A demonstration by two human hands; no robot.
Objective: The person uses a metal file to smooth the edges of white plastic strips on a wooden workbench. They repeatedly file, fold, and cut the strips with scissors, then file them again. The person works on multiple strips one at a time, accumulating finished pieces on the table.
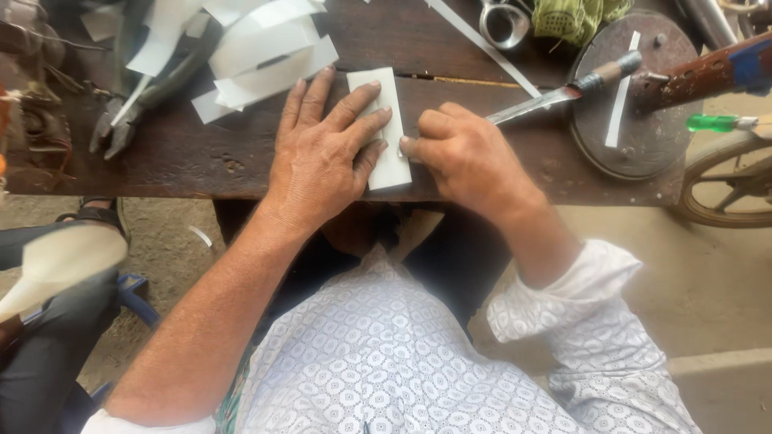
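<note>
A: What does the left hand (pixel 322 157) rest on?

B: It lies flat, fingers spread, on a white rectangular block (pixel 386 128) with smooth faces and crisp edges. The block sits on a dark, scarred wooden bench (pixel 201 153), partly under the fingertips and jutting out to the hand's right.

A: And the right hand (pixel 462 157)?

B: It is curled, its thumb and forefinger pressed together against the block's right edge. Whether they pinch something small there cannot be told.

A: Anything beyond that hand?

B: Just past its knuckles a long knife (pixel 563 92) lies on a slant, its dull steel blade pointing toward the hand and its wooden handle resting on a round, flat metal disc (pixel 643 128). A thin white strip (pixel 622 88) lies on that disc.

A: What lies past the left hand?

B: Above its fingertips is a loose heap of white strips and offcuts (pixel 257 52), thin and flat. Farther out to the left lie heavy dark metal pliers (pixel 141 100), jaws apart.

A: And the sleeves?

B: White patterned cloth, the right cuff (pixel 563 285) pushed up the forearm.
</note>
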